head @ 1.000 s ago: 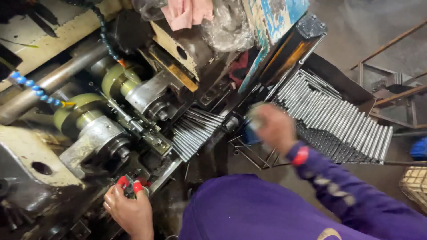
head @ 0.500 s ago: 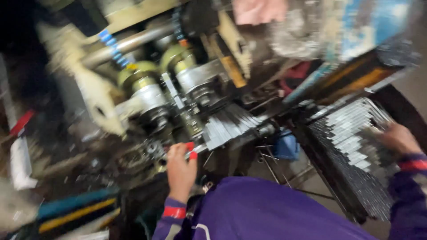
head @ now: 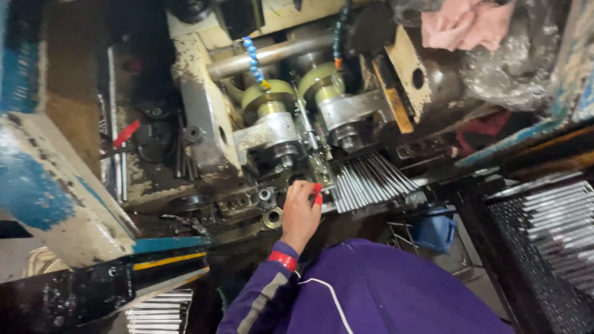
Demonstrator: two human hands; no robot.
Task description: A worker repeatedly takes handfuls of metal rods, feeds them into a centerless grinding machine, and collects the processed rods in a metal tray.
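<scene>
Purple sleeve (head: 266, 297), red cuff, red-tipped fingers (head: 317, 193).

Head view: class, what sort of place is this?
Probably a metalworking shop: an oily machine with paired rollers, a feed tray of steel rods by the left hand, and segmented coolant hoses.

Left hand (head: 300, 213) reaches up from a purple sleeve with a red cuff, its fingertips (head: 316, 193), tipped in red, resting at the near left edge of a row of thin grey metal rods (head: 370, 180). The rods lie side by side on a sloping feed tray, parallel, running away from the viewer toward two rollers (head: 297, 93) with yellow-green rims set side by side on a grimy machine. The rod ends nearest the hand form an even line.
</scene>
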